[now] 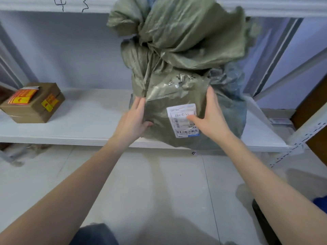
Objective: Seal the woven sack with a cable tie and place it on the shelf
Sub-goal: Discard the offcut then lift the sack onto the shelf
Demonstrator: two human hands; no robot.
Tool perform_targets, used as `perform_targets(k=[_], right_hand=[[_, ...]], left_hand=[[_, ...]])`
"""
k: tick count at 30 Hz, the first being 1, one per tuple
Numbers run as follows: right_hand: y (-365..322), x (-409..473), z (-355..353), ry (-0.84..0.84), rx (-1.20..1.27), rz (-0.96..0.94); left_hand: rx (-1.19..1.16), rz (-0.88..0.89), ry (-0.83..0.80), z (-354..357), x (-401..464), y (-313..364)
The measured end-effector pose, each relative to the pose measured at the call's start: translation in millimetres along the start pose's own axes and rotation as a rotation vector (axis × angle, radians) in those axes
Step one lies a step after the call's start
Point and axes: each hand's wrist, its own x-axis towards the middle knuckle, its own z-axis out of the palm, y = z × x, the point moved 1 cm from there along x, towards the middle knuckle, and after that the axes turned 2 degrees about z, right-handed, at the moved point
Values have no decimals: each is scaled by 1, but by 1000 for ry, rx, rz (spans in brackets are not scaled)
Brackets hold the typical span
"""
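Note:
A green woven sack point(178, 71) stands upright on the white shelf point(85, 121), its lower front overhanging the shelf's edge. Its neck is bunched and its loose top flops open above. A white shipping label point(182, 119) is stuck on its front. My left hand point(136, 117) presses flat against the sack's lower left side, with the thumb on the front. On the lower right, my right hand point(210, 115) lies against the sack, its thumb across the label. I see no cable tie; the folds hide the neck.
A brown cardboard box point(33, 103) with yellow and red stickers sits at the shelf's left end. Grey metal uprights and braces point(276, 57) rise on the right. Another shelf board point(53, 4) runs overhead. Below lies a pale tiled floor point(159, 188).

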Motion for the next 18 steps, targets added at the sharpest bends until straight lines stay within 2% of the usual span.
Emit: perform_targets(k=[3,9,14,18], right_hand=[[14,9,-5,39,3,64],[34,21,6,131,-13,67],[50,30,7,232,-109,108],[60,33,12,294,-158,193]], left_hand=[[20,11,8,11,13,5],[69,33,18,35,21,3],[267,90,264,54,27,14],[428,272,309,77,34,34]])
